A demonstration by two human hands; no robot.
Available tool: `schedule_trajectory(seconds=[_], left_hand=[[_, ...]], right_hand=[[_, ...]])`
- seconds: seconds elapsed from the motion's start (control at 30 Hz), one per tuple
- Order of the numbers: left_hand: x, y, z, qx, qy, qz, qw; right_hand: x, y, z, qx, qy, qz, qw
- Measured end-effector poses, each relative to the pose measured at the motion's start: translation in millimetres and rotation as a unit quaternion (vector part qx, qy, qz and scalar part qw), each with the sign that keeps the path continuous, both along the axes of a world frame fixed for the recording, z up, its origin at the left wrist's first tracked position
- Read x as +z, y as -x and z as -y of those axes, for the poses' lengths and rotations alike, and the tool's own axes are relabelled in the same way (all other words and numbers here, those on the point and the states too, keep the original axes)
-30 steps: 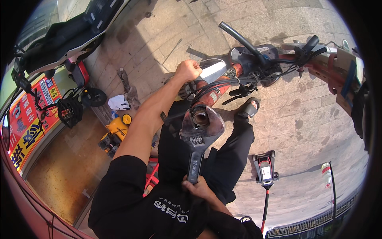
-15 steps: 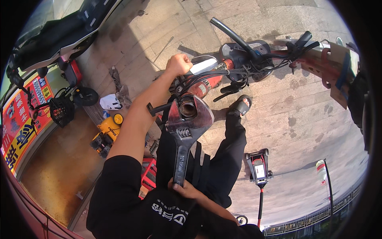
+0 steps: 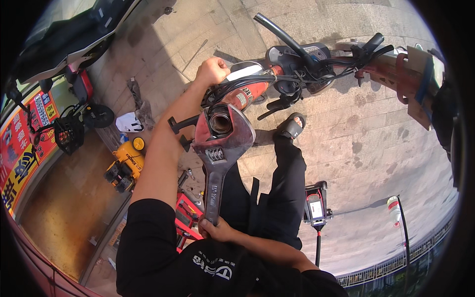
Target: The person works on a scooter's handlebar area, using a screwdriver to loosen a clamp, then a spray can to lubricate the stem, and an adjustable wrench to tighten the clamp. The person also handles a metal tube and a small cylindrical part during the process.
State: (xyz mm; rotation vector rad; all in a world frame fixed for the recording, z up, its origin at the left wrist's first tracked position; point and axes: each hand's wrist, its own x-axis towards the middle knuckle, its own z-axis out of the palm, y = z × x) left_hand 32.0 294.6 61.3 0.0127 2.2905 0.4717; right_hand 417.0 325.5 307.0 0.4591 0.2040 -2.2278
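Observation:
My right hand [image 3: 217,230] is closed round the handle end of a large adjustable wrench [image 3: 213,190]. The wrench's jaws sit around the round, hollow top of a threaded tube [image 3: 220,123] on a red two-wheeler frame [image 3: 247,95]. Farther off, my left hand [image 3: 213,71] is closed in a fist beside a silvery-white panel [image 3: 246,72] on the frame. Whatever its fingers hold, if anything, is hidden. Black cables [image 3: 257,79] run along the frame to a loose handlebar [image 3: 287,39] lying across the far end.
A red floor jack [image 3: 316,205] stands to the right. At the left are a yellow machine [image 3: 129,161], a white bag [image 3: 129,122] and a parked scooter [image 3: 74,42]. A red toolbox [image 3: 187,218] and small tools lie by my legs. My sandalled foot [image 3: 293,126] is beside the frame.
The view has shifted, so the frame, wrench and both hands appear slightly farther left and up. More of my right forearm and the red toolbox shows. Both hands remain closed.

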Motion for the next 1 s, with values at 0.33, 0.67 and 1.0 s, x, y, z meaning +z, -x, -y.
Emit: schedule_trajectory(seconds=[0.33, 0.67, 1.0], left_hand=[[-10.7, -6.4, 12.1, -0.042, -0.012, -0.014, 0.999], [0.8, -9.2, 15.7, -0.065, -0.129, -0.08, 0.986], [-8.4, -11.9, 20.3, -0.046, -0.111, -0.071, 0.99]], right_hand=[[1.3, 3.9, -6.9, -0.03, -0.013, -0.042, 0.999], [-14.7, 2.6, -0.9, 0.01, -0.062, -0.118, 0.991], [-14.3, 7.6, -8.1, 0.056, -0.04, -0.125, 0.99]])
